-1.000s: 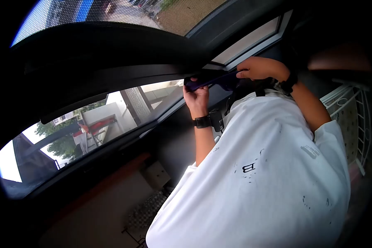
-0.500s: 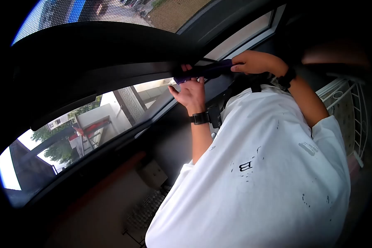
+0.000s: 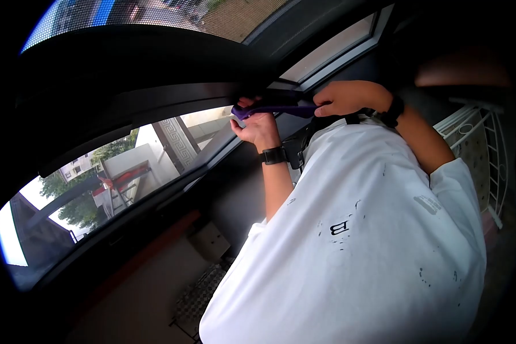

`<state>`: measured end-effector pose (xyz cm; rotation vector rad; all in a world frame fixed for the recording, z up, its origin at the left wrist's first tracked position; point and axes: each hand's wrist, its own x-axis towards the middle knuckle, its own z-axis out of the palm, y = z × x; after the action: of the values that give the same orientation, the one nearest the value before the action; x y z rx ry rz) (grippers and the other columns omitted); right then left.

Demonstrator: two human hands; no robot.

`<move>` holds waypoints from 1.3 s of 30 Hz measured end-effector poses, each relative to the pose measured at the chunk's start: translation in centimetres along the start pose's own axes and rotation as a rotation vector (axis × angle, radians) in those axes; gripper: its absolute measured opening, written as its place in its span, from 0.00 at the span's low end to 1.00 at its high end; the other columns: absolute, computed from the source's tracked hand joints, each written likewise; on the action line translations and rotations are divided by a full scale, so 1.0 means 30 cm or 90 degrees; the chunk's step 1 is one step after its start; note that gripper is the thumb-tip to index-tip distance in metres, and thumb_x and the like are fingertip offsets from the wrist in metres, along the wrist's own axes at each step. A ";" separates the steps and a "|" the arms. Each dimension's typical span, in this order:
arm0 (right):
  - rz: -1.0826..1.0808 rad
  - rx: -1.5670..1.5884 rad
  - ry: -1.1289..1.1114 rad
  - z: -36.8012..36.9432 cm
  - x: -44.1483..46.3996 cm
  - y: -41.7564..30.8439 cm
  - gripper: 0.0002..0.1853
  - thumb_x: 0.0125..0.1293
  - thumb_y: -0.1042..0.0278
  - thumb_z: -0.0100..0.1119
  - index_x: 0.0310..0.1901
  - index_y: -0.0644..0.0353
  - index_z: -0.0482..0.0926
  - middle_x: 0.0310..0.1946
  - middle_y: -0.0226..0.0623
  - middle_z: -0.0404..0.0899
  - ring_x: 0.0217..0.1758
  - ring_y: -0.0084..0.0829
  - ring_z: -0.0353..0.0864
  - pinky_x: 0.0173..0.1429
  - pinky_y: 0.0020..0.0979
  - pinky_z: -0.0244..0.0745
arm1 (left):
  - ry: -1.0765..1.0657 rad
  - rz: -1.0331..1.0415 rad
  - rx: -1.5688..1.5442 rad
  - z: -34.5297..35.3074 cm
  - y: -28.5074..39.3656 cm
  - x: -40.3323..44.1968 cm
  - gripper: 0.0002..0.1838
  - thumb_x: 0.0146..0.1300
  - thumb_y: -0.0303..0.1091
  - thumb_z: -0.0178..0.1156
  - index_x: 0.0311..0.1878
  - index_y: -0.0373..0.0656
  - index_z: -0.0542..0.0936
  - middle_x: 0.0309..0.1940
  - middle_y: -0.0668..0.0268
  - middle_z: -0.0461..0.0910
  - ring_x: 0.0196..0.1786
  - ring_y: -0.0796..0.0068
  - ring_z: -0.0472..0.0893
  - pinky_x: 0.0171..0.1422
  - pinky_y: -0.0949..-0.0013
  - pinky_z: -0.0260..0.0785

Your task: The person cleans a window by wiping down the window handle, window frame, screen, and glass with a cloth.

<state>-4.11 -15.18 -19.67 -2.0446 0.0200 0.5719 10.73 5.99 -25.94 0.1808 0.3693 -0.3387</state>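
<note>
A narrow strip of purple cloth (image 3: 295, 109) stretches between my two hands beside the window. My left hand (image 3: 259, 127) is turned palm up, with its thumb out to the side. The cloth's far end crosses the fingers of this hand, and some fingertips show beyond it in shadow. My right hand (image 3: 344, 98), back upward, pinches the cloth's other end between thumb and fingers. Black bands sit on both wrists. Part of the cloth is too dark to make out.
A long window (image 3: 178, 143) with a dark frame runs along the left, and a mesh screen (image 3: 149, 14) is above. To the right stands a white metal rack (image 3: 493, 155). A pale box (image 3: 209, 241) and checkered fabric (image 3: 203, 289) lie low in shadow.
Both hands have shifted slightly left, and my right hand has come down a little. The cloth now hangs lower between them, with more of its purple side showing.
</note>
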 end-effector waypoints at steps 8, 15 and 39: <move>-0.020 0.020 0.054 -0.014 0.007 0.007 0.16 0.67 0.55 0.53 0.32 0.62 0.76 0.22 0.42 0.74 0.25 0.36 0.70 0.33 0.34 0.67 | -0.097 0.063 0.351 0.004 0.019 -0.030 0.30 0.49 0.17 0.43 0.61 0.39 0.65 0.60 0.58 0.72 0.62 0.62 0.73 0.64 0.52 0.67; -0.047 0.001 0.098 -0.025 -0.010 -0.034 0.15 0.66 0.57 0.54 0.32 0.62 0.76 0.22 0.42 0.75 0.24 0.36 0.71 0.32 0.34 0.68 | -0.100 0.037 0.341 0.041 0.001 -0.089 0.33 0.54 0.09 0.45 0.63 0.46 0.61 0.62 0.56 0.69 0.51 0.67 0.78 0.49 0.67 0.79; -0.209 -0.243 0.100 0.080 -0.065 -0.211 0.14 0.67 0.55 0.51 0.35 0.58 0.77 0.26 0.42 0.79 0.31 0.42 0.79 0.38 0.39 0.73 | 0.263 -0.143 0.275 -0.110 0.033 -0.055 0.05 0.63 0.27 0.59 0.41 0.39 0.78 0.36 0.62 0.82 0.35 0.76 0.84 0.31 0.83 0.78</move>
<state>-5.24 -10.30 -14.69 -2.3928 -0.3495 0.2176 8.56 8.16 -28.23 0.6409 0.7256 -0.6049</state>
